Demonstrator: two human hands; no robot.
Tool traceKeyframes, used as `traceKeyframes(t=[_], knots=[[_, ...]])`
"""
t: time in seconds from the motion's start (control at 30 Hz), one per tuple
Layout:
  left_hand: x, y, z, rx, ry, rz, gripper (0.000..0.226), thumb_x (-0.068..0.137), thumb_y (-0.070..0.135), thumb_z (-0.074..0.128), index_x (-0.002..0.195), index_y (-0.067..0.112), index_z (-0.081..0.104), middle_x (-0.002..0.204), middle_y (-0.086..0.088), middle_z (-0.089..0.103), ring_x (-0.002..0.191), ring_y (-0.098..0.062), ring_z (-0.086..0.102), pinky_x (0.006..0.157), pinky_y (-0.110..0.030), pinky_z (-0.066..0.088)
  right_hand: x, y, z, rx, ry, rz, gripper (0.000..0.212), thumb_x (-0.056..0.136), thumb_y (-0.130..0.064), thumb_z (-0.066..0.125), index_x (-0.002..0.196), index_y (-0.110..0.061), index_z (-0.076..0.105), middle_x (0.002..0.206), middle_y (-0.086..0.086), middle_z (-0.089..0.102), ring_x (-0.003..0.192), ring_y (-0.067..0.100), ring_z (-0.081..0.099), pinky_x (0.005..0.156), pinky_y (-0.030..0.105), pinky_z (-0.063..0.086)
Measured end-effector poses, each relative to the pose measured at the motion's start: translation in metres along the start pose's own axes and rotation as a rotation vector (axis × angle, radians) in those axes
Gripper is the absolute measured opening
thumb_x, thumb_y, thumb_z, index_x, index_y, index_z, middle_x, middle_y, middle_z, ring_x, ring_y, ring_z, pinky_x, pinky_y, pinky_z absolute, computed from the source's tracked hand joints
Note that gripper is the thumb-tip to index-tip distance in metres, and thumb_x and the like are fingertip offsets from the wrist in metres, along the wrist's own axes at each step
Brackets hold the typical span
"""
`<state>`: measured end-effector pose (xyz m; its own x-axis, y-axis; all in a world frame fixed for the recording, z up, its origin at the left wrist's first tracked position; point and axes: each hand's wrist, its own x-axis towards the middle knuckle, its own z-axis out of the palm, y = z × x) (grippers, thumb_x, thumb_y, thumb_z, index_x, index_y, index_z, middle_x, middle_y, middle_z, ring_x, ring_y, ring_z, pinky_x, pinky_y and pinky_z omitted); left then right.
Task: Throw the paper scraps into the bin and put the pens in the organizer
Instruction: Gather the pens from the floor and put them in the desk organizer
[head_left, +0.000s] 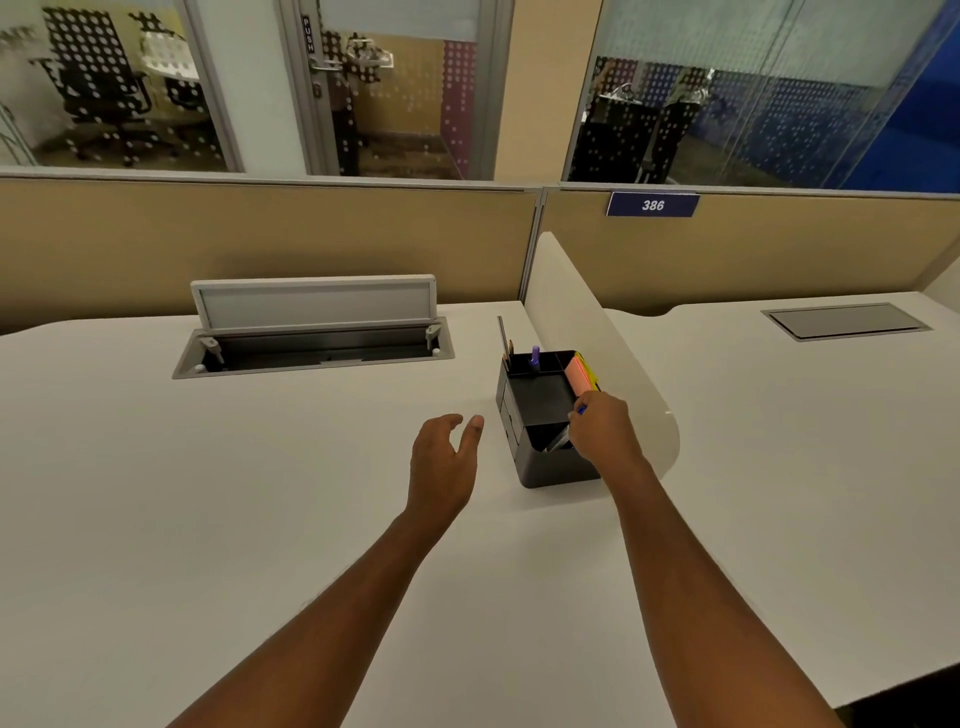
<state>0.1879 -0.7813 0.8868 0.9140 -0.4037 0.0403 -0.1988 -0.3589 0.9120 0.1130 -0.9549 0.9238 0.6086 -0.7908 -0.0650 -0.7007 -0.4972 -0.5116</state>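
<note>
Covering most of a blue pen (581, 410), the right hand (602, 428) is closed on it above the organizer (540, 415); the left hand (441, 462) is held slack beside it.

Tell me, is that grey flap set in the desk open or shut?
Open. The flap stands raised at the back, baring the dark trough beneath it.

White desk (260, 493), black organizer (550, 462) upright by its divider (587, 317).
</note>
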Motion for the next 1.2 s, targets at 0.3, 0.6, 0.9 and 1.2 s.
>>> traceKeyframes(t=[0.3, 0.6, 0.9, 1.2], knots=[[-0.004, -0.014, -0.026, 0.047, 0.036, -0.005, 0.042, 0.094, 0.04, 0.045, 0.117, 0.007, 0.058, 0.122, -0.011, 0.06, 0.114, -0.022, 0.053, 0.097, -0.032, 0.04, 0.001, 0.003, 0.02, -0.026, 0.057, -0.006, 0.019, 0.089, -0.018, 0.066, 0.105, -0.007, 0.064, 0.109, 0.015, 0.066, 0.101, 0.033, 0.063, 0.09, 0.041, 0.055], [-0.006, -0.029, -0.043, 0.07, 0.05, -0.037, 0.042, 0.093, 0.042, 0.046, 0.114, 0.008, 0.06, 0.119, -0.012, 0.059, 0.114, -0.024, 0.053, 0.097, -0.034, 0.04, -0.005, 0.007, 0.03, -0.089, 0.106, 0.028, 0.035, 0.088, -0.026, 0.068, 0.117, -0.008, 0.06, 0.122, 0.015, 0.052, 0.104, 0.032, 0.06, 0.095, 0.04, 0.053], [-0.007, -0.034, -0.059, 0.101, 0.045, -0.016, 0.044, 0.094, 0.042, 0.044, 0.116, 0.008, 0.059, 0.121, -0.013, 0.06, 0.115, -0.024, 0.054, 0.098, -0.036, 0.041, -0.02, -0.013, 0.039, 0.123, 0.408, -0.106, 0.034, 0.091, -0.026, 0.064, 0.117, -0.005, 0.06, 0.122, 0.012, 0.051, 0.111, 0.027, 0.058, 0.087, 0.034, 0.055], [-0.004, -0.045, -0.104, 0.193, 0.085, 0.005, 0.047, 0.095, 0.043, 0.041, 0.119, 0.007, 0.059, 0.125, -0.012, 0.061, 0.12, -0.026, 0.052, 0.105, -0.044, 0.039, -0.044, -0.059, 0.084, 0.181, 0.388, -0.503, 0.012, 0.092, -0.013, 0.058, 0.088, -0.002, 0.063, 0.088, 0.01, 0.059, 0.074, 0.01, 0.049, 0.065, 0.019, 0.045]])
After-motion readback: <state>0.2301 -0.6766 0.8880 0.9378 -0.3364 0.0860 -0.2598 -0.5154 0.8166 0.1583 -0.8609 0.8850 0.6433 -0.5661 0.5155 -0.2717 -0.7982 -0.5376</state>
